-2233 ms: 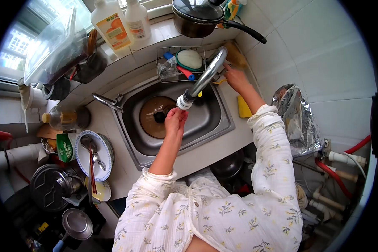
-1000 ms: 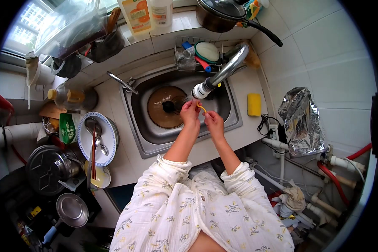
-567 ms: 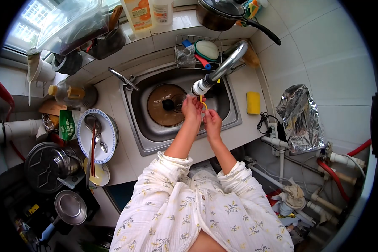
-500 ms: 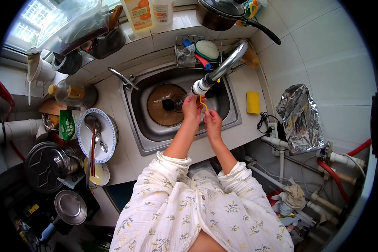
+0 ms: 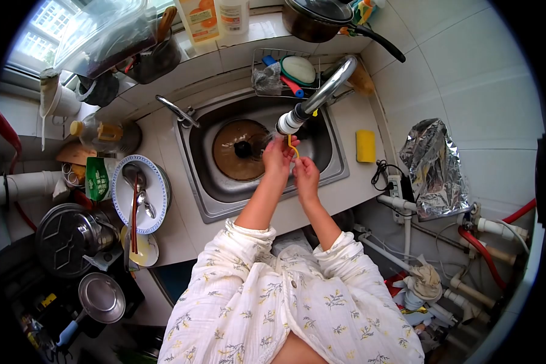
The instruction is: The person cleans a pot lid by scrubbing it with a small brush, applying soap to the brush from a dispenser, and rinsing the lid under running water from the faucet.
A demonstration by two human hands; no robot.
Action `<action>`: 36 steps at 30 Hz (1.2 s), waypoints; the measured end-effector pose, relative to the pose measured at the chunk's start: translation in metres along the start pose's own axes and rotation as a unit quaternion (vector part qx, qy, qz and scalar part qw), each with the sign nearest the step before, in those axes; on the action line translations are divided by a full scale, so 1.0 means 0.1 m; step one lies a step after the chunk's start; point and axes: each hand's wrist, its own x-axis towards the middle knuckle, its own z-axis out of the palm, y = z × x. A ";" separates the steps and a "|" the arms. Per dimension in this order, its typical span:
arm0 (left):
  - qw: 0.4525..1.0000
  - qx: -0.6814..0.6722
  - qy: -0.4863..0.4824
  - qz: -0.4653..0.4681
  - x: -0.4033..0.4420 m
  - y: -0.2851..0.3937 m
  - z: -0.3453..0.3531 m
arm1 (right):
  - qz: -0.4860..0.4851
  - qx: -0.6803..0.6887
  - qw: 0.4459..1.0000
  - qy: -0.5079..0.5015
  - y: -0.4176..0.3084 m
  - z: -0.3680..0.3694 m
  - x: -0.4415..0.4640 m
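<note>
Under the spout of the curved faucet (image 5: pixel 327 91), my left hand (image 5: pixel 274 159) is raised with its fingers curled at the upper part of a thin yellow curved strip (image 5: pixel 293 147). Clear water shows beside those fingers. My right hand (image 5: pixel 307 177), just to the right and a little lower, pinches the strip's bottom end. The strip's exact kind cannot be made out, and its contact with the left fingers is partly hidden. Both hands are over the steel sink (image 5: pixel 203 203), where brownish water surrounds a round black piece (image 5: pixel 242 149).
Left of the sink stands a blue-rimmed bowl (image 5: pixel 120 182) with spoons and chopsticks. A yellow sponge (image 5: pixel 365 146) lies on the right counter. Behind are a wire rack (image 5: pixel 258 76) and a lidded pot (image 5: pixel 312 27). Foil (image 5: pixel 434 170) sits right, near a power strip (image 5: pixel 397 188).
Both hands stay under the spout with the yellow strip. The right hand has shifted very slightly left and the view has tilted a little.
</note>
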 end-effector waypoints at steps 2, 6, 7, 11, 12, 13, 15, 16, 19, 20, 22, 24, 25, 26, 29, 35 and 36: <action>0.999 0.026 -0.015 0.017 0.01 -0.03 -0.02 | 0.017 0.000 1.000 -0.006 -0.02 0.00 0.01; 0.998 -0.017 0.042 0.034 -0.01 -0.06 0.04 | -0.010 0.016 1.000 0.004 0.07 0.04 0.05; 0.998 -0.028 0.045 0.038 0.01 -0.08 0.04 | -0.029 0.022 0.999 0.012 0.10 0.07 0.05; 0.995 -0.088 0.049 0.000 0.25 -0.14 -0.09 | -0.079 0.045 0.996 0.012 0.16 0.13 0.08; 0.993 -0.107 0.048 -0.022 0.24 -0.10 -0.08 | -0.078 0.046 0.996 0.013 0.15 0.13 0.09; 0.993 -0.101 0.057 -0.023 0.22 -0.09 -0.05 | -0.078 0.047 0.996 0.014 0.13 0.14 0.08; 0.993 -0.087 0.076 -0.025 0.16 -0.07 0.02 | -0.030 0.035 0.999 0.002 0.09 0.09 0.07; 0.996 -0.064 0.067 -0.012 0.13 -0.05 0.05 | -0.006 0.029 1.000 -0.004 0.06 0.07 0.06; 0.999 -0.007 0.038 0.019 0.01 0.04 0.10 | 0.023 0.054 0.998 -0.013 0.01 0.06 0.03; 0.999 0.002 0.027 0.024 -0.04 0.07 0.11 | 0.037 0.058 0.997 -0.018 0.01 0.04 0.04; 0.998 0.055 0.009 0.040 -0.03 0.07 0.09 | 0.064 0.068 0.995 -0.030 0.02 0.00 0.06; 0.988 0.141 -0.006 0.061 0.03 0.04 0.04 | 0.074 0.061 0.995 -0.041 0.02 -0.02 0.06; 0.985 0.156 0.006 0.078 0.07 0.04 0.01 | 0.079 0.057 0.994 -0.047 0.02 -0.02 0.06; 0.981 0.171 0.017 0.095 0.10 0.04 -0.02 | 0.075 0.049 0.995 -0.045 0.02 -0.02 0.05; 0.983 0.150 0.047 0.098 0.05 0.06 0.00 | 0.067 0.030 0.997 -0.037 0.05 0.02 0.05; 0.967 0.205 0.129 0.083 0.27 0.15 -0.37 | 0.121 0.079 0.987 -0.068 0.06 0.05 0.09; 0.947 0.256 0.164 0.106 0.41 0.16 -0.57 | 0.126 0.083 0.986 -0.074 0.07 0.04 0.13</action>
